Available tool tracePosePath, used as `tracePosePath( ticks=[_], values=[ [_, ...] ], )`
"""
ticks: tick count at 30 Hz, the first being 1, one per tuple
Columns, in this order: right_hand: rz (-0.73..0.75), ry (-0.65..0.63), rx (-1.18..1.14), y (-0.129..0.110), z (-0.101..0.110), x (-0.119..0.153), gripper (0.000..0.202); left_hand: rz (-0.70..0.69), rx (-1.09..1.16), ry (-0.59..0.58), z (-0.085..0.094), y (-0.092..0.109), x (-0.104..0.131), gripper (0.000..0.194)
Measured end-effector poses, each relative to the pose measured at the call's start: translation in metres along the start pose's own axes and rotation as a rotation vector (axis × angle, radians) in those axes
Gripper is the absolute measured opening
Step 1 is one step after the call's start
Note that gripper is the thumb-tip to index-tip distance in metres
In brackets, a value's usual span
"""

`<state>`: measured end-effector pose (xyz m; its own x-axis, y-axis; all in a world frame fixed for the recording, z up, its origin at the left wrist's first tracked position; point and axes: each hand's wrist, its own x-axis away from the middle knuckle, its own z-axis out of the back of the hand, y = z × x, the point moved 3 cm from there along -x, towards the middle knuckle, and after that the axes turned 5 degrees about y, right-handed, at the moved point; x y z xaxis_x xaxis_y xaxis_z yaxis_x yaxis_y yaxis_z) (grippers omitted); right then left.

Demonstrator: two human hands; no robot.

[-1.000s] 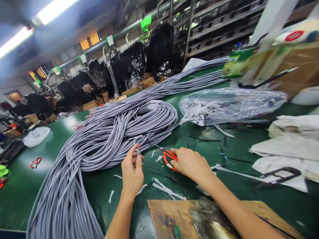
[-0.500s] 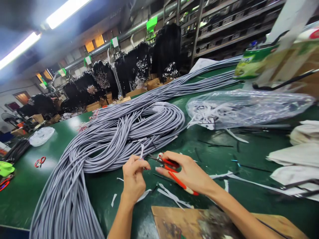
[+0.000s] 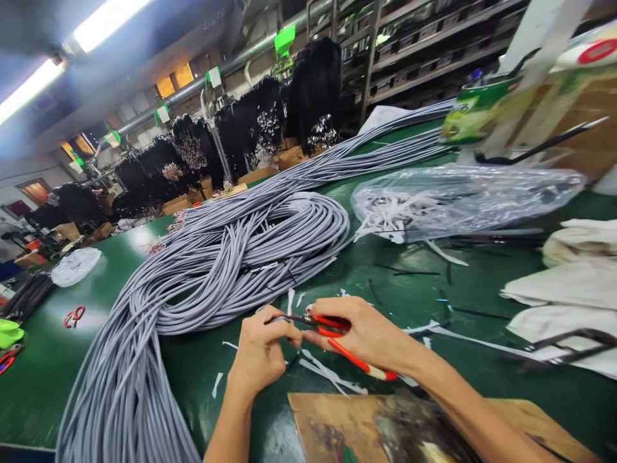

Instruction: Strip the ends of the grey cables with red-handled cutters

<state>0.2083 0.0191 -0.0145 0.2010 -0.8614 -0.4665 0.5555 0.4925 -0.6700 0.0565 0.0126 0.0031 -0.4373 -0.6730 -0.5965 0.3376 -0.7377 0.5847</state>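
Observation:
My right hand (image 3: 359,331) is wrapped round a pair of red-handled snips (image 3: 344,350) with dark blades and pale handle ends. The blades point left and reach the fingers of my left hand (image 3: 260,350). Those left fingers are pinched together, and what is between them is hidden. A small white strip (image 3: 290,300) shows just above the blades; I cannot tell whether it is held. Beyond both hands lies a big looped bundle of grey cables (image 3: 226,270) on the green table (image 3: 193,379).
White scraps (image 3: 332,376) lie around my hands. A stained brown board (image 3: 332,418) sits at the near edge. A clear plastic bag (image 3: 467,202) with white strips, white gloves (image 3: 544,283) and a green can (image 3: 475,112) are to the right. Small red scissors (image 3: 74,317) lie left.
The snips have moved left, so their blades now meet my left fingers. The white strip that stood up from those fingers now shows further right, above the blades. The view has shifted slightly.

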Motion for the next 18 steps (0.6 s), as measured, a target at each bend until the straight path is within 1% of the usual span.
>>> tracePosePath(
  ticks=[3, 5, 7, 8, 10, 11, 12, 14, 18],
  values=[
    [-0.047, 0.039, -0.039, 0.003, 0.001, 0.0, 0.052, 0.033, 0.085, 0.002, 0.0, 0.001, 0.0, 0.031],
    [-0.135, 0.142, -0.117, 0.004, 0.005, 0.0, 0.055, 0.111, 0.177, 0.025, -0.002, 0.0, -0.001, 0.03],
    [-0.235, 0.235, -0.246, 0.003, 0.008, 0.0, 0.051, 0.272, 0.311, 0.065, -0.005, -0.004, -0.001, 0.025],
    [-0.267, 0.25, -0.332, 0.001, 0.009, 0.0, 0.047, 0.369, 0.391, 0.091, -0.007, -0.006, 0.0, 0.025],
    [-0.29, 0.235, -0.508, -0.004, 0.007, -0.001, 0.042, 0.532, 0.534, 0.146, -0.01, -0.012, 0.001, 0.037],
    [-0.296, 0.234, -0.576, -0.006, 0.005, -0.001, 0.043, 0.576, 0.577, 0.169, -0.012, -0.015, 0.001, 0.042],
    [-0.304, 0.249, -0.622, -0.008, 0.003, -0.001, 0.043, 0.592, 0.59, 0.189, -0.013, -0.016, 0.001, 0.044],
    [-0.327, 0.296, -0.664, -0.008, -0.001, -0.001, 0.044, 0.578, 0.546, 0.218, -0.013, -0.018, 0.001, 0.043],
    [-0.354, 0.38, -0.686, -0.004, -0.008, 0.0, 0.044, 0.478, 0.302, 0.245, -0.011, -0.015, 0.001, 0.022]
  ],
)
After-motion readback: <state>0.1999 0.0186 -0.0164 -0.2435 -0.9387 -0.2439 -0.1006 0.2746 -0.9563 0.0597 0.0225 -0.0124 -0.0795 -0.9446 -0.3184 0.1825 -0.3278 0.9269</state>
